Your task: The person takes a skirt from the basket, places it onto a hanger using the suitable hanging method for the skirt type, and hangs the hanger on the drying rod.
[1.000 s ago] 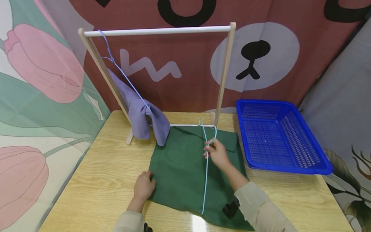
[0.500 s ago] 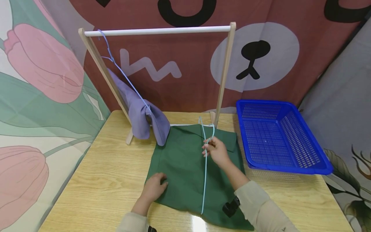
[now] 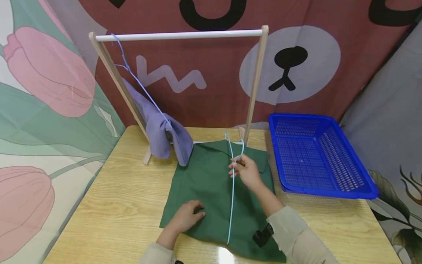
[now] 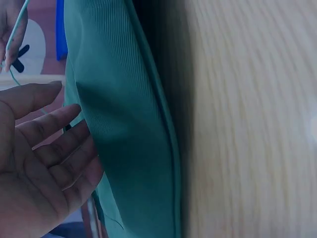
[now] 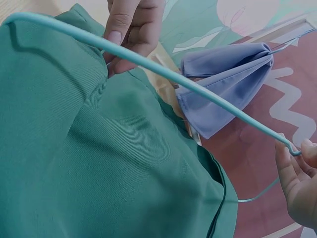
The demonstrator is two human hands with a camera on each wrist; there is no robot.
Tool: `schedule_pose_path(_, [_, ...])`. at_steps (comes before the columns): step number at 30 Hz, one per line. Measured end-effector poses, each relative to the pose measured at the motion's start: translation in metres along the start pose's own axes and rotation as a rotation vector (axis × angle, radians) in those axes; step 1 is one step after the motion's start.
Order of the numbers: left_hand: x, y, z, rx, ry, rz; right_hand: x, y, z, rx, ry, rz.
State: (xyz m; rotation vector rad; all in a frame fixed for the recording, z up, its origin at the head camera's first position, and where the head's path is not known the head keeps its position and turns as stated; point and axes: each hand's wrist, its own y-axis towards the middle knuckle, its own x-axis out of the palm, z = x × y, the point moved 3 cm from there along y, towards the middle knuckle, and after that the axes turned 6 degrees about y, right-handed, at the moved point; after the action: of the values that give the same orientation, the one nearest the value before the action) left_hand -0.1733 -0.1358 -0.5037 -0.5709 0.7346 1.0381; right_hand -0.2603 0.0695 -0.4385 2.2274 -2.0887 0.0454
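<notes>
A green cloth garment [image 3: 207, 183] lies spread on the table, with a light blue clothes hanger [image 3: 232, 205] upon it. My right hand [image 3: 248, 174] pinches this hanger near the base of its hook, seen too in the right wrist view, where the right hand [image 5: 299, 186] grips the bent wire. Over the lower left of the cloth, my left hand [image 3: 187, 216] has its fingers loosely extended. From the left wrist view, the left hand [image 4: 44, 148] shows its palm, fingertips right at the green fabric [image 4: 119, 114], nothing gripped.
Behind the cloth stands a wooden rack with a white rod [image 3: 184, 35]. On its left side a purple garment [image 3: 158, 128] hangs from a lilac hanger [image 3: 145, 90]. A blue plastic basket [image 3: 316, 157] sits at the right of the wooden table [image 3: 132, 190].
My left hand has moved right from the cloth's left edge to over its lower part. The right hand and the light blue hanger have shifted slightly left; the cloth's lower left corner spreads further left.
</notes>
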Motion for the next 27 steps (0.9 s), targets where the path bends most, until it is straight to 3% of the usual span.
schedule_pose_path(9, [0.000, 0.002, 0.016, 0.065, -0.147, 0.001, 0.003, 0.000, -0.009, -0.004, 0.041, -0.013])
schedule_pose_path(13, [-0.002, 0.001, 0.023, 0.080, -0.210, 0.002, 0.002, 0.001, -0.007, -0.077, 0.080, -0.050])
schedule_pose_path(18, [-0.002, 0.001, 0.032, 0.094, -0.290, -0.004, -0.015, 0.032, 0.055, -0.184, 0.115, -0.087])
schedule_pose_path(21, [-0.001, 0.001, 0.036, 0.101, -0.305, 0.009, -0.023, 0.053, 0.091, -0.201, 0.111, -0.057])
schedule_pose_path(23, [-0.001, 0.001, 0.039, 0.108, -0.311, 0.016, -0.025, 0.058, 0.098, -0.203, 0.133, -0.040])
schedule_pose_path(27, [-0.002, -0.001, 0.046, 0.128, -0.337, 0.009, -0.024, 0.056, 0.091, -0.210, 0.136, -0.023])
